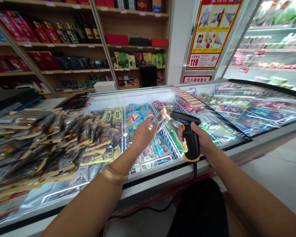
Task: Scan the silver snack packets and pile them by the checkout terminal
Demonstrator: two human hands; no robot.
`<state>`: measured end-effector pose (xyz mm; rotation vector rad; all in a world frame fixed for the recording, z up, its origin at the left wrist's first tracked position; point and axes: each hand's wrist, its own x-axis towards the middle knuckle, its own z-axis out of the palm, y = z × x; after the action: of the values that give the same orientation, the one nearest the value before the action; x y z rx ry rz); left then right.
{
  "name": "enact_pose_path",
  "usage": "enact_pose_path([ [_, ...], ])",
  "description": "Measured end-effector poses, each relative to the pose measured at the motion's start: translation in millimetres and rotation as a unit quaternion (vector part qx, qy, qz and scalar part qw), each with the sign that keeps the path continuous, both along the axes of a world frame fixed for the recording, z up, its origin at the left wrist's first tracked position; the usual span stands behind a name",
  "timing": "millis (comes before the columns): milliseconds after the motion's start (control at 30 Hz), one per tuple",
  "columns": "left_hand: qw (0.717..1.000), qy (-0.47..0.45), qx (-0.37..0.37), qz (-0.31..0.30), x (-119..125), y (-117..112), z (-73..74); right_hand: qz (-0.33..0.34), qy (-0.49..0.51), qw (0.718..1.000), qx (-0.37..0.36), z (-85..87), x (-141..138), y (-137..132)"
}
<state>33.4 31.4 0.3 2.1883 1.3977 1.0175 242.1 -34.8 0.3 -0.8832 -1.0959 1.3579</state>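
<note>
My left hand (143, 135) is closed on a small clear-wrapped packet (160, 119), held up over the open chest freezer (162, 171). My right hand (199, 140) grips a black barcode scanner with a yellow trim (190, 135). The scanner's head points left at the packet, a short way from it. A cable hangs down from the scanner's handle. A pale bangle sits on my left wrist.
A heap of dark flat packets (39, 138) lies on the freezer lid at the left. Wire baskets of colourful frozen goods (140, 115) fill the freezer. Wooden shelves (71, 46) stand behind, a chilled display (273, 49) at the right, a red and yellow poster (212, 33) between.
</note>
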Motion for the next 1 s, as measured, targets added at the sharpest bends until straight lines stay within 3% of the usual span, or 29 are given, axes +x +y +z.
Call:
enact_pose_path([
  [167, 1.000, -0.025, 0.009, 0.013, 3, -3, 4.1, 0.006, 0.015, 1.000, -0.006, -1.4, 3, 0],
  [333, 0.992, -0.092, 0.084, 0.034, -23, -7, 35.0, 0.011, 0.032, 0.999, 0.029, 10.8, -15, 8],
  [433, 0.979, -0.107, 0.153, 0.080, -68, -11, 62.9, 0.052, 0.044, 0.996, 0.057, 24.7, -46, 16],
  [533, 0.958, -0.099, 0.222, 0.154, -128, -19, 87.5, 0.094, 0.061, 0.992, 0.066, 36.5, -86, 22],
  [667, 0.917, -0.093, 0.256, 0.291, -211, -33, 106.7, 0.148, 0.071, 0.985, 0.056, 43.6, -136, 27],
  [767, 0.877, -0.109, 0.247, 0.397, -266, -43, 109.9, 0.173, 0.074, 0.981, 0.046, 43.4, -161, 27],
  [867, 0.846, -0.111, 0.189, 0.486, -307, -51, 104.5, 0.192, 0.072, 0.978, 0.037, 40.6, -173, 26],
  [1000, 0.851, -0.006, 0.095, 0.517, -330, -57, 92.2, 0.193, 0.072, 0.978, 0.020, 35.7, -177, 26],
])
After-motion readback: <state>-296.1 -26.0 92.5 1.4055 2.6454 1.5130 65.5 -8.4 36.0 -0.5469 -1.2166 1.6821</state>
